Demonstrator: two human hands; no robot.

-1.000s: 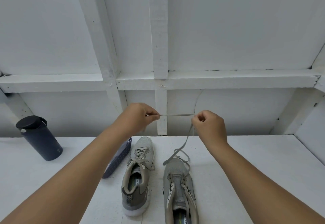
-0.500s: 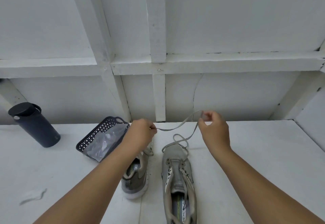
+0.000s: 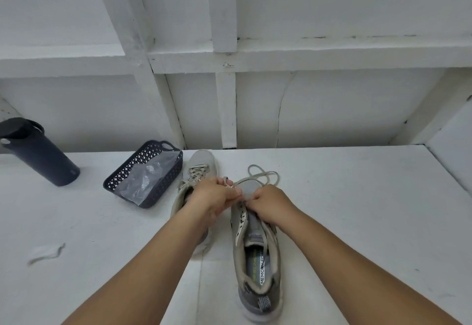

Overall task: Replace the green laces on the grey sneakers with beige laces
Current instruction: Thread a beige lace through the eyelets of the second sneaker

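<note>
Head view: both hands meet at frame centre over the right sneaker [image 3: 256, 253]; left hand [image 3: 217, 197] pinches the lace [image 3: 263, 175], right hand [image 3: 270, 203] grips at the eyelets. Left sneaker [image 3: 201, 163] lies just beside, basket [image 3: 146, 171] and bottle [image 3: 38, 151] at left on the surface [image 3: 357, 197].

I see knit cloth sneakers [image 3: 255, 243], a perforated plastic basket [image 3: 163, 171] holding a crinkled glossy bag [image 3: 143, 184], and a matt painted table [image 3: 357, 209].
</note>
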